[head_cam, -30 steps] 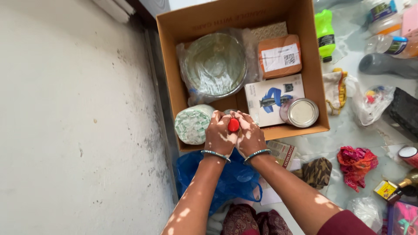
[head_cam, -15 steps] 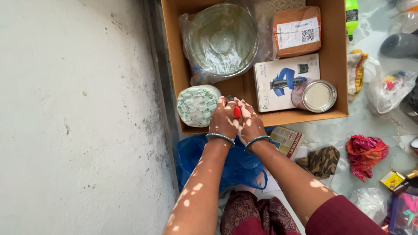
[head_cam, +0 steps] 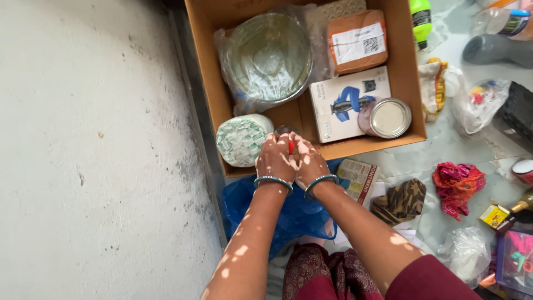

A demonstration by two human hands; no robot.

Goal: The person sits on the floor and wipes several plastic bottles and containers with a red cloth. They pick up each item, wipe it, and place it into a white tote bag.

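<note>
My left hand (head_cam: 275, 160) and my right hand (head_cam: 308, 164) are pressed together around a small red-topped thing (head_cam: 291, 146), just inside the near wall of an open cardboard box (head_cam: 211, 66). Only a sliver of the red top shows between my fingers. A round white and green wrapped roll (head_cam: 242, 139) lies in the box right beside my left hand. Further in are a plastic-wrapped steel bowl (head_cam: 270, 55), a white product carton (head_cam: 344, 103), a round steel tin (head_cam: 387, 118) and a brown taped parcel (head_cam: 357, 41).
A pale wall (head_cam: 94, 150) runs along the left. A blue plastic bag (head_cam: 297, 216) lies under my forearms. On the floor to the right are a printed packet (head_cam: 360, 179), a camouflage cloth (head_cam: 401, 201), a pink cloth (head_cam: 456, 186), a green bottle (head_cam: 421, 16) and several bags.
My hands have closed tighter over the red-topped thing, hiding more of it, and sit lower in the box's near corner. The view has shifted slightly.
</note>
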